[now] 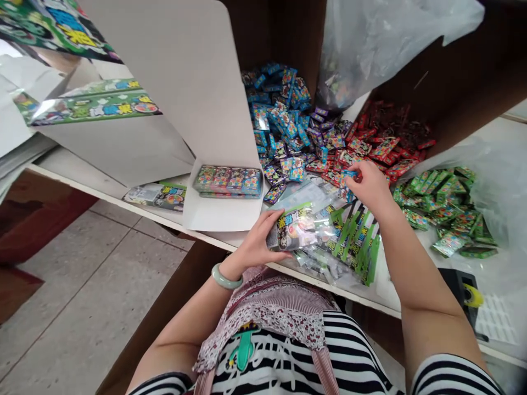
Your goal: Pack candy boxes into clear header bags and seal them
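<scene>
My left hand (pixel 257 241) is closed around a clear printed plastic bag (pixel 294 227) at the near edge of the white table (pixel 102 181); a pale green bangle sits on that wrist. My right hand (pixel 370 186) reaches into the heap of small packets, its fingers pinched on a small blue packet (pixel 349 175) where the red packets (pixel 382 145) meet the blue ones (pixel 280 120). A stack of empty printed bags with green-and-black headers (pixel 354 241) lies between my hands.
Green packets (pixel 442 206) lie on clear plastic at the right. A white open carton (pixel 193 82) holds a filled row of packets (pixel 228 181). Brown cardboard walls stand behind the heaps. A tape dispenser (pixel 467 293) sits low right. Tiled floor lies left.
</scene>
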Tool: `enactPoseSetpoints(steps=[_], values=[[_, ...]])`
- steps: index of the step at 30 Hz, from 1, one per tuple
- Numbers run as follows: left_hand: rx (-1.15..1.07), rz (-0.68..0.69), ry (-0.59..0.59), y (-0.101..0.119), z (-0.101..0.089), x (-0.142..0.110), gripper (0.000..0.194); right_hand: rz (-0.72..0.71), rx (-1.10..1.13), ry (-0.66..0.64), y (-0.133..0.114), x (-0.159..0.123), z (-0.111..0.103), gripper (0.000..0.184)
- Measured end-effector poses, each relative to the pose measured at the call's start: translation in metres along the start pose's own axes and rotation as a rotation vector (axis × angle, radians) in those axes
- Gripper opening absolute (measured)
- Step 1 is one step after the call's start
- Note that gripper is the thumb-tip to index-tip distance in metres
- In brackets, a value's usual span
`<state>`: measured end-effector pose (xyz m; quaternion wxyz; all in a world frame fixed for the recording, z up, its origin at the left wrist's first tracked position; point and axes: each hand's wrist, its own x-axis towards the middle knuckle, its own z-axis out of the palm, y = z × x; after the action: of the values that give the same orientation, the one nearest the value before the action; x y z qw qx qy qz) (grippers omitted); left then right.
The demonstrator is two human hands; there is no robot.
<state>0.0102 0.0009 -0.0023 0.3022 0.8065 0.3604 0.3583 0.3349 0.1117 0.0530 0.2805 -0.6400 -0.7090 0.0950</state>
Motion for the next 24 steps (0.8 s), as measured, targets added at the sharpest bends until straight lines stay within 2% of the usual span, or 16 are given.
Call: enactPoseSetpoints(steps=[1,3,5,7,10,11,13,15,17,19,22,24], values=[[0.015,0.004,-0.005,0.001,0.002,0.003,0.104,0.022,-0.138,-0.021,-0.001,-0.012,-0.007,0.018],[0.048,0.017,-0.019,0.003,0.007,0.011,0.103,0.101,-0.294,-0.150,-0.003,-0.030,-0.013,0.019],[0.080,0.028,-0.037,0.007,0.012,0.018,0.103,0.166,-0.222,-0.292,-0.002,-0.038,-0.015,0.023],[0.107,0.039,-0.059,0.010,0.015,0.021,0.102,0.184,-0.019,-0.298,0.008,-0.042,-0.019,0.026],[0.131,0.027,-0.071,0.012,0.012,0.017,0.101,0.093,0.150,-0.230,0.038,-0.053,-0.032,0.035],[0.137,0.010,-0.068,0.013,0.011,0.015,0.100,0.034,0.146,-0.275,0.050,-0.059,-0.036,0.042],[0.150,-0.022,-0.062,0.012,0.008,0.012,0.099,-0.081,0.100,-0.445,0.071,-0.072,-0.039,0.065],[0.166,-0.025,-0.075,0.012,0.009,0.012,0.098,-0.138,0.049,-0.573,0.084,-0.084,-0.036,0.082],[0.185,0.000,-0.107,0.011,0.012,0.014,0.098,-0.161,0.032,-0.576,0.088,-0.093,-0.032,0.081],[0.227,0.025,-0.133,0.012,0.017,0.017,0.100,-0.184,0.084,-0.492,0.082,-0.100,-0.036,0.073],[0.327,0.040,-0.147,0.012,0.021,0.021,0.104,-0.211,0.213,-0.354,0.060,-0.110,-0.056,0.071],[0.362,0.056,-0.169,0.013,0.022,0.024,0.106,-0.270,0.238,-0.368,0.041,-0.118,-0.073,0.072]])
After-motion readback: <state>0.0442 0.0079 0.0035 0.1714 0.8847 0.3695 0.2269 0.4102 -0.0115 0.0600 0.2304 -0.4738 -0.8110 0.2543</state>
